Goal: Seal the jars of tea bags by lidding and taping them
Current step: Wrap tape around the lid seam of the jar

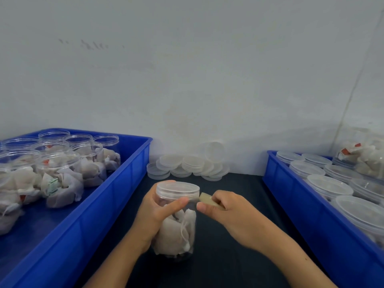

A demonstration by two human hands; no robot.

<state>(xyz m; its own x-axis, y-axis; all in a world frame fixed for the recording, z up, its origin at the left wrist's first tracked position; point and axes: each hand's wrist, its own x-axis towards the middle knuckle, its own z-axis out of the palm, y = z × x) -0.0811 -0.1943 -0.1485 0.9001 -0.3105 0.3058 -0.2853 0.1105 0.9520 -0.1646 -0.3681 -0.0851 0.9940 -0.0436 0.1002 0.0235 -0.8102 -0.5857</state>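
Left hand (154,213) wraps around the lidded jar of tea bags (176,219) standing on the dark table (239,256), thumb against its rim; right hand (226,213) pinches a tape strip (207,200) (yellowish) just beside the lid (177,189)

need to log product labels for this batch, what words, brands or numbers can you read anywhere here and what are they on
No text can be read anywhere in this view.
Red tags on tea bags in the left blue bin: too small and blurred to read.
Green-printed packet in a front jar of that bin: print blurred, unreadable.
Red tags in the jar at far right: blurred, unreadable.
Faint dark marks on the wall: smudges, not legible.
Held jar, its lid and the tape strip: no print visible.
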